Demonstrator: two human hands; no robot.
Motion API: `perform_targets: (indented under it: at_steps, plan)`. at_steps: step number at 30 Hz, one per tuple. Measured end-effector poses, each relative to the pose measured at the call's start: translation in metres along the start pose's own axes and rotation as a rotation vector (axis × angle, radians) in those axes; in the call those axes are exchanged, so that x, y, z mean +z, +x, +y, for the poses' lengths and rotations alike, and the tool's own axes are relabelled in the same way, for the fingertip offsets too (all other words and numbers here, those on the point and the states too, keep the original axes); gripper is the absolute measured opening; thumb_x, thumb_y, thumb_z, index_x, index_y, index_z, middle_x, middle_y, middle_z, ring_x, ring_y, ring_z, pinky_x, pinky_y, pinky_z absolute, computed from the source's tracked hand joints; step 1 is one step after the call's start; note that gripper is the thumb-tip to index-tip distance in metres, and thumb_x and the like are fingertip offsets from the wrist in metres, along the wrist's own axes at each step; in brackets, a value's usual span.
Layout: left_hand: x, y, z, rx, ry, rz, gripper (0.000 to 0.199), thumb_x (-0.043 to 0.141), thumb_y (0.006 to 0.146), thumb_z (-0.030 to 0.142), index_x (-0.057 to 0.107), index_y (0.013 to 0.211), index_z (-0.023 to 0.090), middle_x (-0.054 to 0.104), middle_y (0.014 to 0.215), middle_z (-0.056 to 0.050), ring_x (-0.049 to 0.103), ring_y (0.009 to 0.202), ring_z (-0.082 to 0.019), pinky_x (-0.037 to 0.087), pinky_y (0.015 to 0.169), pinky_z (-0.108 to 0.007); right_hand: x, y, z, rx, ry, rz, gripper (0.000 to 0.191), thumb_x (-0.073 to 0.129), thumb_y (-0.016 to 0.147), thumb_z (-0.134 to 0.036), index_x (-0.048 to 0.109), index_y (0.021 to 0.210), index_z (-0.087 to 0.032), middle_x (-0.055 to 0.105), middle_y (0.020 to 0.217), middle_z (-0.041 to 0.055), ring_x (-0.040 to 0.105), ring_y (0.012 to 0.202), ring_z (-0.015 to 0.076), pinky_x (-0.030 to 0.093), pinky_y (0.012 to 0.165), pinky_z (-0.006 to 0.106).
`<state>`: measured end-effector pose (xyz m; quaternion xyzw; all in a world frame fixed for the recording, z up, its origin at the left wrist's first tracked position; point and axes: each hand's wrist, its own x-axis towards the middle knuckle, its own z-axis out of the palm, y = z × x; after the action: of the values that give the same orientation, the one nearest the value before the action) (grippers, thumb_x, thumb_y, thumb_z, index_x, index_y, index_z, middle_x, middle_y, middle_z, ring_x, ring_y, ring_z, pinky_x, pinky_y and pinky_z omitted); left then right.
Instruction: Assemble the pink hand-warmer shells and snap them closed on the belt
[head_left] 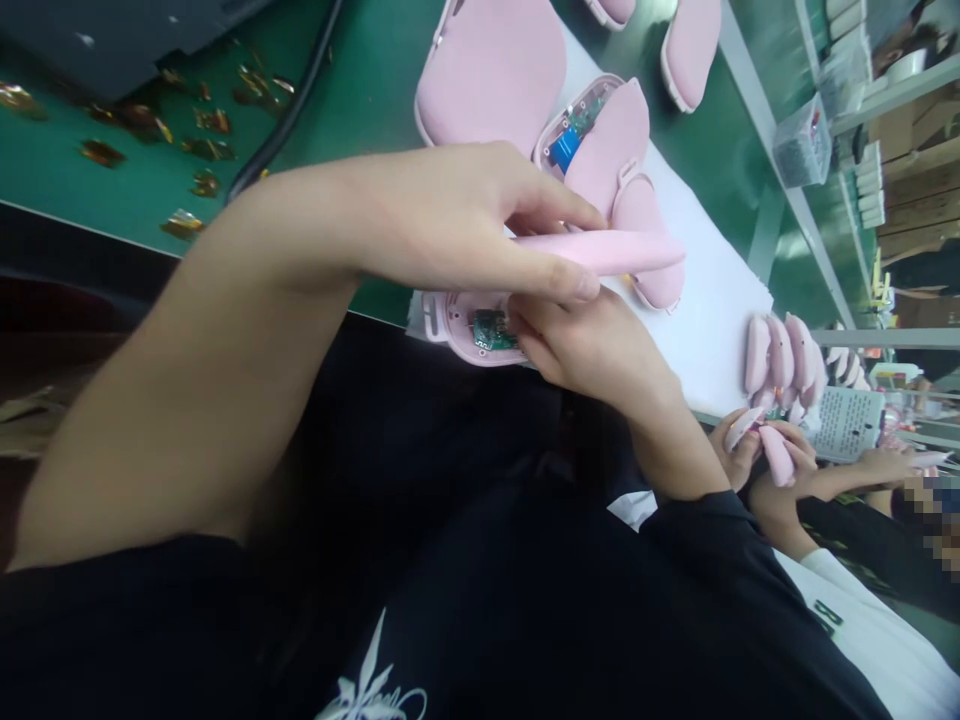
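My left hand [487, 215] grips a smooth pink shell piece [630, 252] between thumb and fingers, tilted nearly edge-on. Just below it, my right hand [592, 345] has its fingers curled at an open pink case half [465, 335] that holds a small green circuit board [491, 330]. Its fingertips are partly hidden by the case and my left thumb. Behind my hands lies another opened pink case [551, 135] with a circuit board and a blue part [564, 150]. Further pink shell pieces [611, 140] rest against it.
A large pink shell [491, 75] lies beyond my left hand. White sheeting [705, 300] covers part of the green table [375, 90]. Amber film scraps [210, 150] and a black cable [289, 120] are at the left. A co-worker's hands [787, 450] hold pink parts at the right.
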<state>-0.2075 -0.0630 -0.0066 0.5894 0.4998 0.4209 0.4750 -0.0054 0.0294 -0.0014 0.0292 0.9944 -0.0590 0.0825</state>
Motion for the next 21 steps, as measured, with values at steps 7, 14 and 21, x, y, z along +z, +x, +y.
perform_targets:
  at_steps: [7, 14, 21]
  plan:
    - [-0.005, -0.003, -0.01, 0.056, 0.033, -0.001, 0.057, 0.072, 0.093, 0.06, 0.08, 0.134, 0.022, 0.077, 0.092, -0.004, 0.071, 0.083, -0.024, 0.059, 0.085, -0.036, -0.01, 0.009, -0.01, 0.031, -0.046, -0.052, 0.033, 0.045, 0.106, -0.02, 0.073, 0.123, -0.015, 0.077, 0.118, 0.015, 0.07, 0.101, 0.0294, 0.058, 0.087, 0.043]
    - [-0.004, -0.006, -0.017, 0.12, -0.026, -0.022, 0.055, 0.072, 0.097, 0.051, 0.074, 0.146, 0.027, 0.08, 0.107, -0.005, 0.072, 0.09, -0.025, 0.059, 0.086, -0.036, -0.02, 0.016, -0.027, 0.131, -0.068, -0.129, 0.037, 0.042, 0.104, -0.012, 0.074, 0.122, -0.013, 0.079, 0.117, 0.0172, 0.073, 0.1, 0.0308, 0.061, 0.091, 0.046]
    - [-0.012, -0.015, -0.039, 0.15, -0.03, -0.051, 0.079, 0.077, 0.089, 0.064, 0.065, 0.156, 0.023, 0.071, 0.145, -0.006, 0.068, 0.124, -0.03, 0.055, 0.11, -0.038, -0.012, 0.017, -0.045, 0.17, -0.083, -0.084, 0.039, 0.047, 0.101, -0.009, 0.068, 0.134, -0.013, 0.078, 0.123, 0.0215, 0.072, 0.116, 0.0401, 0.056, 0.11, 0.065]
